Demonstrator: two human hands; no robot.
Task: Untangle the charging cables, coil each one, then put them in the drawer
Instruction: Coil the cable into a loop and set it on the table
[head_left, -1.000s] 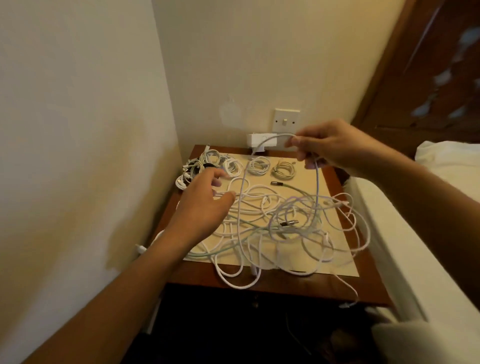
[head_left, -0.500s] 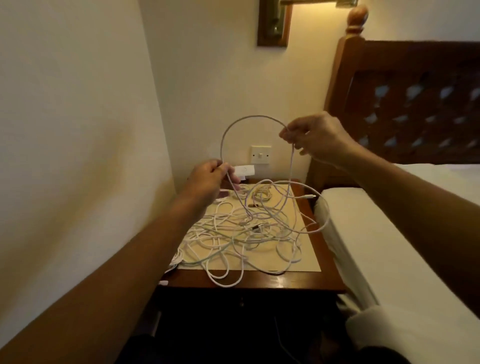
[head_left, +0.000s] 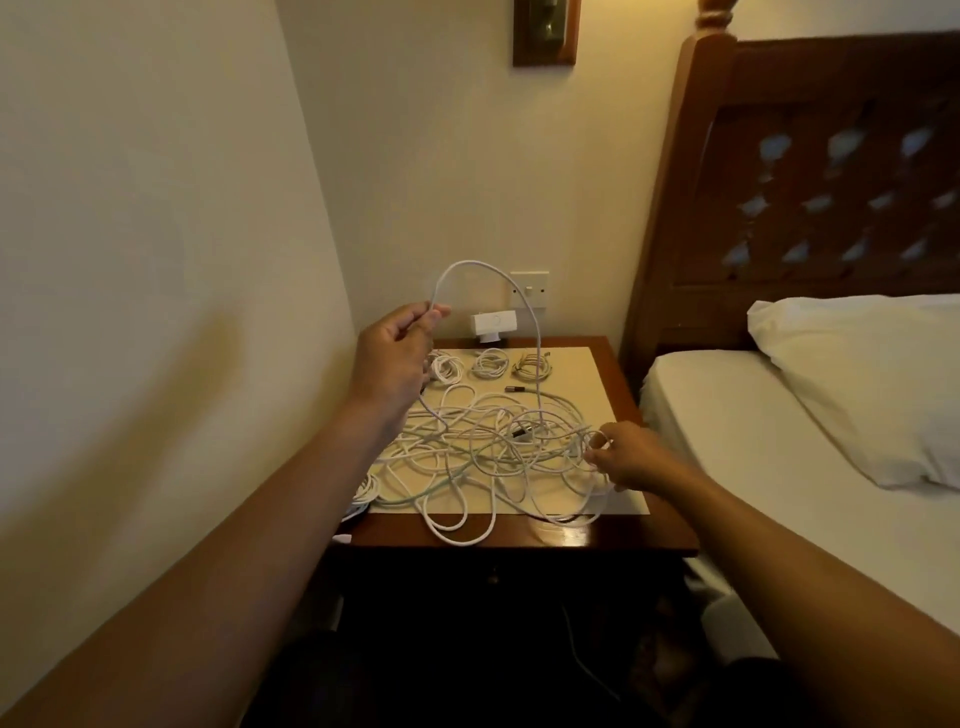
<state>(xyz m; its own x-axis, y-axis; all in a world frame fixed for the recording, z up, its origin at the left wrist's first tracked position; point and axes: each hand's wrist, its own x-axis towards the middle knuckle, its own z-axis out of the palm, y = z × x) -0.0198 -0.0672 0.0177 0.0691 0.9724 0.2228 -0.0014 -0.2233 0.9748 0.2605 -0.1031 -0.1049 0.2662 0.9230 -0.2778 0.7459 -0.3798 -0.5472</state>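
Note:
A tangle of white charging cables (head_left: 488, 447) lies on a cream mat on the wooden bedside table (head_left: 613, 540). My left hand (head_left: 400, 353) is raised above the table's back left and pinches one white cable (head_left: 535, 332), which arches up from my fingers and drops into the tangle. My right hand (head_left: 631, 457) is low at the tangle's right edge, its fingers curled around a small loop of white cable. Several coiled cables (head_left: 489, 362) lie in a row at the back of the mat. No drawer front is visible in the dark below the tabletop.
A white adapter (head_left: 491, 325) sits plugged under a wall socket (head_left: 530, 289) behind the table. The wall runs close on the left. A bed with a white pillow (head_left: 857, 379) and a wooden headboard (head_left: 810, 171) stands right of the table.
My right hand let go of the raised cable and dropped to the tangle's right edge. My left hand kept its hold and lifted slightly, so the cable arch hangs from it alone.

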